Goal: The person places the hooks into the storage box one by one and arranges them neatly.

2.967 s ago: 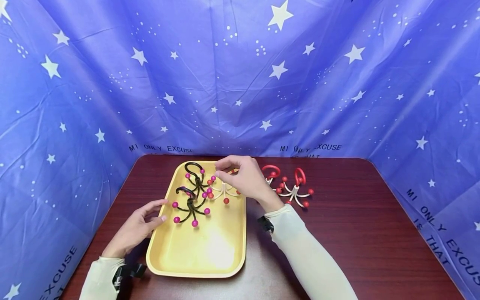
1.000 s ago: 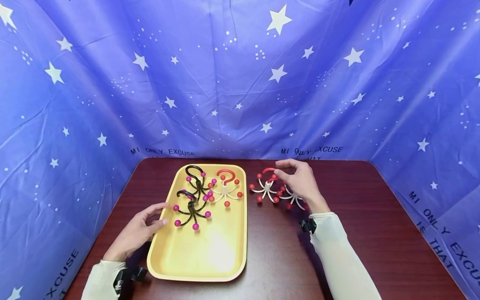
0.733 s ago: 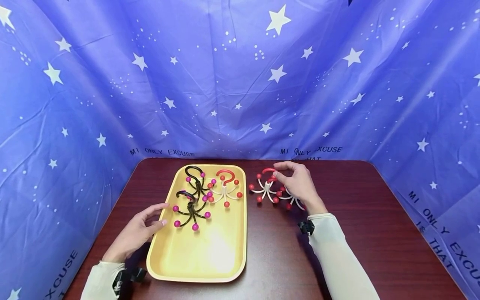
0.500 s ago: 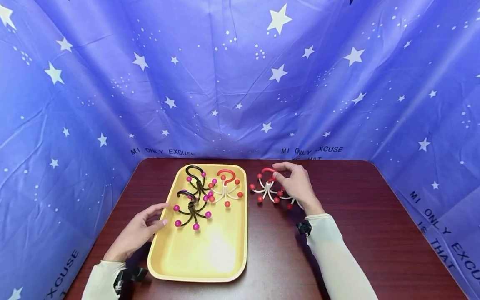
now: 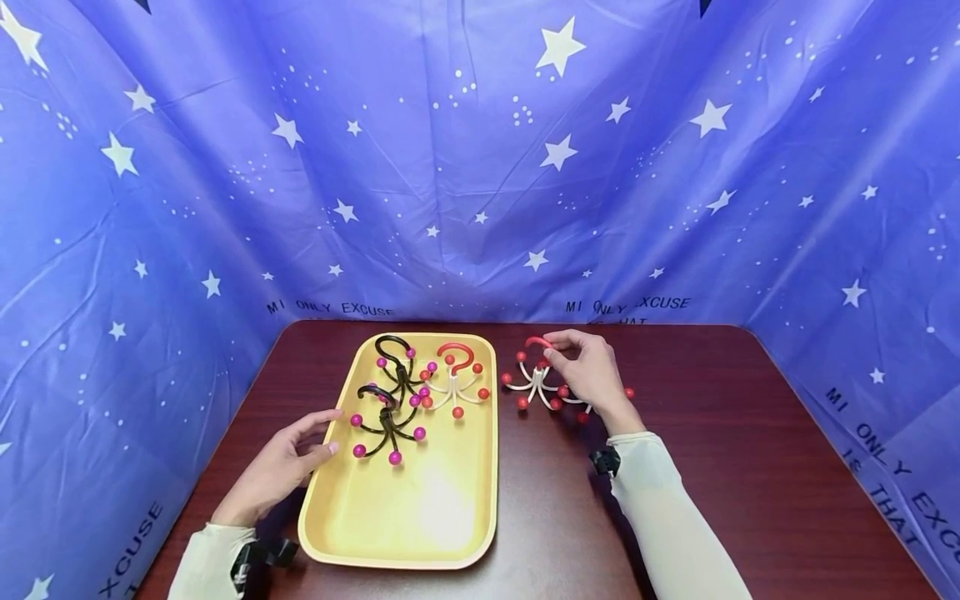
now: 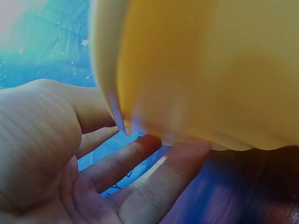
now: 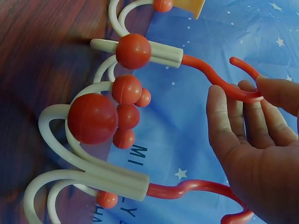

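Note:
My left hand holds the left rim of a yellow tray; in the left wrist view its thumb lies at the rim and its fingertips touch the tray wall from outside and below. My right hand pinches the red hook of a white multi-arm hanger with red ball tips, which stands on the table right of the tray. The right wrist view shows thumb and fingers around that red hook. A second such hanger stands beside it, partly hidden by the right hand.
Two black hangers with magenta balls and a white one with red balls stand in the tray's far half. A brown table lies beneath; a blue starry curtain surrounds it on the back and sides.
My right hand has moved right from above the white hanger in the tray to the hangers on the table, then slightly left onto the nearer one's hook. My left hand stays put.

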Tool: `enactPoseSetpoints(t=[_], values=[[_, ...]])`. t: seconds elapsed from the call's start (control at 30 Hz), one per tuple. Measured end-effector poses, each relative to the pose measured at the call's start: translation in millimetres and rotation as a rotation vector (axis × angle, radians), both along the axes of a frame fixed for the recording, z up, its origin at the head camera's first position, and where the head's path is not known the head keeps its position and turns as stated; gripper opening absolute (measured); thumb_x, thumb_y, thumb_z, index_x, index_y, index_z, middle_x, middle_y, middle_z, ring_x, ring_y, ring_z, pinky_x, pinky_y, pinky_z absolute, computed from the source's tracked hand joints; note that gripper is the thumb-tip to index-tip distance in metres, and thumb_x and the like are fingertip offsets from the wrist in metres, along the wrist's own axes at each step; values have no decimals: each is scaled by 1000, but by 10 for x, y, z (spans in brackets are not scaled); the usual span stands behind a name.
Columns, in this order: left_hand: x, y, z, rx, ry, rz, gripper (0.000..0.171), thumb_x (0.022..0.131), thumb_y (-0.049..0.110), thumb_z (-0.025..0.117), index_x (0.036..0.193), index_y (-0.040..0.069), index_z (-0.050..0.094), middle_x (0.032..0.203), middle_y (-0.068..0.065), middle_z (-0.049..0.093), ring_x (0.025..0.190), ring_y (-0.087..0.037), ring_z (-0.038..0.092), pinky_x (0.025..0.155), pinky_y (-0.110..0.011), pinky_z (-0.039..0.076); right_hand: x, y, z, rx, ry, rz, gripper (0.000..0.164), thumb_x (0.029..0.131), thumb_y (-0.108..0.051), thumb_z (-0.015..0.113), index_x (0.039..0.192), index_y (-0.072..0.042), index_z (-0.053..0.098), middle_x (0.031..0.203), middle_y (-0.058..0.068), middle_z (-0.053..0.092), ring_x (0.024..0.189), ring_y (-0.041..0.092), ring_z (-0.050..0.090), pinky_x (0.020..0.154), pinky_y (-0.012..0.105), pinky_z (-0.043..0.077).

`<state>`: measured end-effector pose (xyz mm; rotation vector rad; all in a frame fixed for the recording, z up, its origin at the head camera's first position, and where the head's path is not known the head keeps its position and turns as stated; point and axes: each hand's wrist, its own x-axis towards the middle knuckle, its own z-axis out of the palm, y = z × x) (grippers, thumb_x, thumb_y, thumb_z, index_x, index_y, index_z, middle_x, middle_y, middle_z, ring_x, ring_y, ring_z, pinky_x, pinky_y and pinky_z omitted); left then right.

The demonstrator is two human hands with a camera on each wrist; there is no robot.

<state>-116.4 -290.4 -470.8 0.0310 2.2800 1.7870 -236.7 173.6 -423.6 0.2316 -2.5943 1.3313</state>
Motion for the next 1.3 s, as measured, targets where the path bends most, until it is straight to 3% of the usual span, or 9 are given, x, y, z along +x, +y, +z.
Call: enactPoseSetpoints(t=[0.33, 0.93, 1.3], values=[[-1, -3, -4, -7, 8, 0, 60, 103, 10, 68, 157, 4, 44, 147, -35, 49, 104, -24, 74, 72, -46, 66, 13, 5, 78, -13, 50, 1, 23, 93, -15, 80, 116, -13, 81, 101, 6, 81, 90, 18, 69, 74, 23, 46], [1, -12, -19, 4, -6, 1, 59, 103, 11, 69, 157, 5, 44, 146, -33, 49, 106, -27, 74, 75, -47, 66, 105, 41, 260, -46, 68, -12, 23, 95, -15, 80, 118, -14, 81, 103, 6, 82, 97, 18, 72, 77, 17, 48], [8, -14, -4, 13, -12, -6, 60, 103, 11, 68, 157, 6, 44, 148, -33, 47, 108, -28, 74, 76, -47, 66, 182, 61, 397, -117, 32, 10, 21, 97, -17, 78, 118, -13, 80, 102, 15, 81, 74, 0, 72, 65, 17, 54]])
